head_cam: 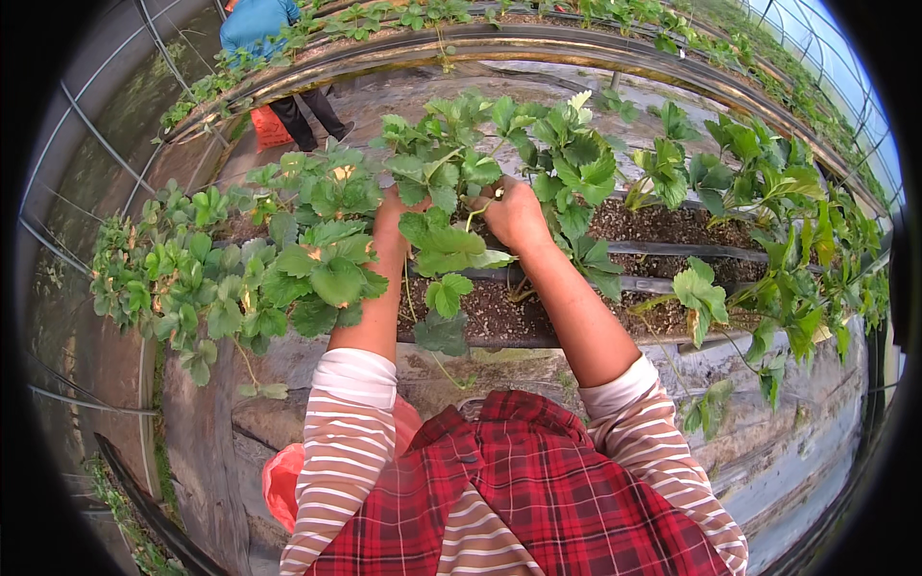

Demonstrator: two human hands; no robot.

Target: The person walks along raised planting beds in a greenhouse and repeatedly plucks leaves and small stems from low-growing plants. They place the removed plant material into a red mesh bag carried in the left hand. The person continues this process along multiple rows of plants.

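Both my arms reach into a strawberry plant (450, 241) in a raised soil trough (504, 313). My left hand (397, 212) is in among its leaves on the left side, and the foliage hides the fingers. On the other side of the same plant, my right hand (515, 212) has its fingers curled in at a thin pale-green stem (475, 214). A small pale spot shows at those fingertips, too small to name. Broad green leaves hang between my two wrists.
Leafier strawberry plants (338, 266) crowd the trough to the left, others (778, 180) to the right. Black drip tapes (648, 248) run along the soil. A red plastic bag (283, 482) is by my left side. Across the aisle, a person in blue (256, 32) stands at another raised trough (518, 47).
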